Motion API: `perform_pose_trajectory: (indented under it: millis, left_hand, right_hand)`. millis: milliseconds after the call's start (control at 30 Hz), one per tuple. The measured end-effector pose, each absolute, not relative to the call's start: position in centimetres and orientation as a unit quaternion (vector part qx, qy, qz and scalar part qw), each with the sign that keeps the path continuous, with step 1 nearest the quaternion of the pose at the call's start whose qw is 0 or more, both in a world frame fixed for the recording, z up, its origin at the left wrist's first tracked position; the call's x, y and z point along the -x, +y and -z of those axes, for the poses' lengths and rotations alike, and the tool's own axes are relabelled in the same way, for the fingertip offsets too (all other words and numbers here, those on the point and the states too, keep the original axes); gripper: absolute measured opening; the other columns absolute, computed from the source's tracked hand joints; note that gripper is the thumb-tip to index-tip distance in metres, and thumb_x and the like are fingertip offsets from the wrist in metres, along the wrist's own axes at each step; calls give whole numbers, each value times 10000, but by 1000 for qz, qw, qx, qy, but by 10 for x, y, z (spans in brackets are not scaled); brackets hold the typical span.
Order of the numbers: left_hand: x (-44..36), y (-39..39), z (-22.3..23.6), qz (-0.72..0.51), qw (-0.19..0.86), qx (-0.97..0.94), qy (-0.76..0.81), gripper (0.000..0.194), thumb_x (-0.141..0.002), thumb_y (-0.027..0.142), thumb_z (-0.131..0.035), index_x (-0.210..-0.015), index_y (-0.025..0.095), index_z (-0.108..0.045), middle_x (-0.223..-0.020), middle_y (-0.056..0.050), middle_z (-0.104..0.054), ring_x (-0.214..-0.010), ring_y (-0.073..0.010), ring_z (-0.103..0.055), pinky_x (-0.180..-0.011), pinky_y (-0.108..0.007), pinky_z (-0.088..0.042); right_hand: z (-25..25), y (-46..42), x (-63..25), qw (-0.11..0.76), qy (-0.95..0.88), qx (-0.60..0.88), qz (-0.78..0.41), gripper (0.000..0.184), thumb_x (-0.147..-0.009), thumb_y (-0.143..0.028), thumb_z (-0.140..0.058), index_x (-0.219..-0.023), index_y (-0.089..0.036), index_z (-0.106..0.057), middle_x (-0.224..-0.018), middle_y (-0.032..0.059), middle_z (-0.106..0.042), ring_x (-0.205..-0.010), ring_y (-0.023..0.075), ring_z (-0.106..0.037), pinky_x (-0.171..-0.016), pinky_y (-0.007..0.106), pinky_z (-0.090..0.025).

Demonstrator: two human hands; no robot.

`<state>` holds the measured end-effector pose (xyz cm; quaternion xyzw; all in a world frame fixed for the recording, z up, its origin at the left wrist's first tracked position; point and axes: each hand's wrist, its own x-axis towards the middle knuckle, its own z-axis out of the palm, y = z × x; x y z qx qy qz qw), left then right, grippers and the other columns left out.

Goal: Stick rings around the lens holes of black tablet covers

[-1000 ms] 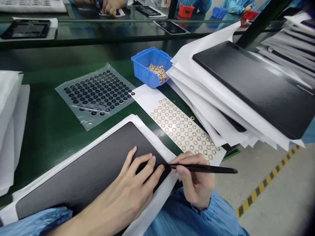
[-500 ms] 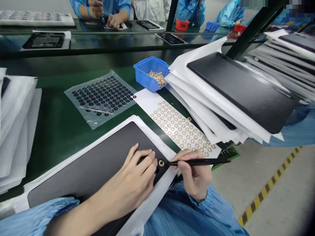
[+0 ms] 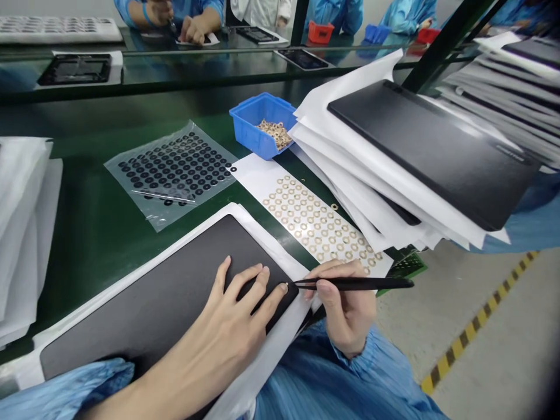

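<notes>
A black tablet back cover (image 3: 175,303) lies on white wrapping sheet at the table's near edge. My left hand (image 3: 236,315) rests on it with spread fingers. One of its fingertips presses at the cover's right corner, over a small ring that is almost wholly hidden. Between the fingers and thumb of my right hand (image 3: 345,303) is a pair of black tweezers (image 3: 371,284), its tips pointing left, close to that fingertip. Behind my right hand lies a white sheet (image 3: 251,169) with rows of tan ring stickers (image 3: 315,227).
A blue bin (image 3: 254,129) holds loose rings. Left of it is a clear sheet of black rings (image 3: 175,169). Stacked covers (image 3: 437,151) in white sheets stand at right, more white sheets (image 3: 21,233) at left. Co-workers' hands (image 3: 192,29) are across the table.
My left hand has spread, and a fingertip now covers the ring that showed at the cover's corner. The tweezers stay in my right hand near it. The whole view has shifted slightly.
</notes>
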<state>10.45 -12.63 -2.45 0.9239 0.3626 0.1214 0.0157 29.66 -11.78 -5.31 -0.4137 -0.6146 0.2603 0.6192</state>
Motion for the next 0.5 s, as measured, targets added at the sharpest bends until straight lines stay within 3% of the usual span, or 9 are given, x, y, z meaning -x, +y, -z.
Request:
perform_pose_trajectory:
  millis: [200,367,500]
  left_hand:
    - [-104,-122,20,-101,48,-940,321,420,-917,126,-412,-1335,139,-447,-1274,-101,-544,-1220,-268,-418,-1094,-584,-208]
    - [-103,-122,19,-141,56,-914,376,382,-918,149,-420,-1286,204,-507,-1252,-130,-540,-1193,-310,-436,-1021,-679,-232]
    - [-102,-121,19,-147,88,-922,347,388,-917,127,-427,-1296,178,-490,-1237,-120,-549,-1225,-300,-415,-1047,-648,-237]
  right_hand:
    - [54,-118,-298,612,-610,420,-277,117,-861,-115,-507,-935,-196,-545,-752,33,-577,-659,175,-613,-551,322,-495]
    - [53,-119,-298,607,-611,426,-278,114,-859,-111,-513,-937,-189,-543,-759,41,-576,-691,182,-617,-572,335,-501]
    - [51,-119,-298,573,-636,431,-286,117,-858,-116,-518,-947,-190,-530,-782,53,-598,-711,186,-625,-583,332,-512]
